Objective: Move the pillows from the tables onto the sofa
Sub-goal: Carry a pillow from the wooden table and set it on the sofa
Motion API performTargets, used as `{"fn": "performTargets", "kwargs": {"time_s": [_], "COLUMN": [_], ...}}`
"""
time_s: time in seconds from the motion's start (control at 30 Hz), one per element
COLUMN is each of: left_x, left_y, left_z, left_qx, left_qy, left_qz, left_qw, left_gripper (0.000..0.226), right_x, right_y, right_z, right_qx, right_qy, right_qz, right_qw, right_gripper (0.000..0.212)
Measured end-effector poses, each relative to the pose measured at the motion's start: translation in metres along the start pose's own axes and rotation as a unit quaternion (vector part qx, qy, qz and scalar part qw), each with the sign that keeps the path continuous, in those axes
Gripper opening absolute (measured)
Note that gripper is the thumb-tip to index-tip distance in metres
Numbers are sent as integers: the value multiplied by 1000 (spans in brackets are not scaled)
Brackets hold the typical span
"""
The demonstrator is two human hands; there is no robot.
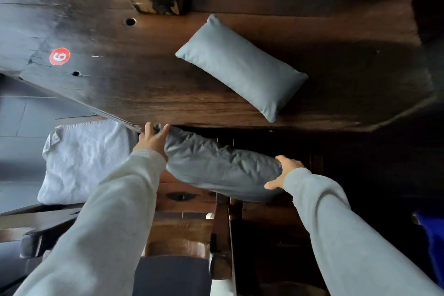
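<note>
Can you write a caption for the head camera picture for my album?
Both hands, left and right, lift a dark grey pillow; a lighter one waits on the table.

pillow [241, 67] on table [144, 84] | 2nd pillow [216, 163] btw hands, below edge

red round sticker [59, 56] on dark wooden table [144, 74], white digit, reads "6" or "9".

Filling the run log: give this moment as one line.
both hands gripping dark grey pillow by its ends | left hand | right hand | light grey pillow lying on table
</note>
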State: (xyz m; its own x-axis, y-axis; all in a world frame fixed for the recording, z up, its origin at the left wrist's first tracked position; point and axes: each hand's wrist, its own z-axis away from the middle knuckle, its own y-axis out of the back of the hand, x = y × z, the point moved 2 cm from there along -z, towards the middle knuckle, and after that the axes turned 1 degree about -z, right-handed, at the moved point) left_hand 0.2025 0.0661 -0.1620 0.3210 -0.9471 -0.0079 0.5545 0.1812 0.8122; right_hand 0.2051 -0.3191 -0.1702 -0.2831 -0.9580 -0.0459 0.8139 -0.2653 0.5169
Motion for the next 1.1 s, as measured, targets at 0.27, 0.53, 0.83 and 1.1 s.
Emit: {"fn": "performTargets", "kwargs": {"time_s": [0.27,0.53,0.83,1.1], "left_x": [-31,-89,-212,-378], "left_y": [-16,9,104,145], "left_z": [45,112,312,558], "left_qx": [91,139,416,629], "left_qy": [21,9,12,13], "left_qz": [-48,-56,93,193], "left_qw": [995,989,905,753], "left_gripper": [47,29,33,38], "right_x": [-7,-26,-88,-186], "right_y": [-26,-15,-6,-44], "right_z": [43,126,319,497], "right_qx": [55,165,377,392], "right_qy": [14,59,200,474], "right_qz": [-1,-23,-64,-167], "right_qw": [998,984,902,770], "right_gripper": [72,59,61,30]}}
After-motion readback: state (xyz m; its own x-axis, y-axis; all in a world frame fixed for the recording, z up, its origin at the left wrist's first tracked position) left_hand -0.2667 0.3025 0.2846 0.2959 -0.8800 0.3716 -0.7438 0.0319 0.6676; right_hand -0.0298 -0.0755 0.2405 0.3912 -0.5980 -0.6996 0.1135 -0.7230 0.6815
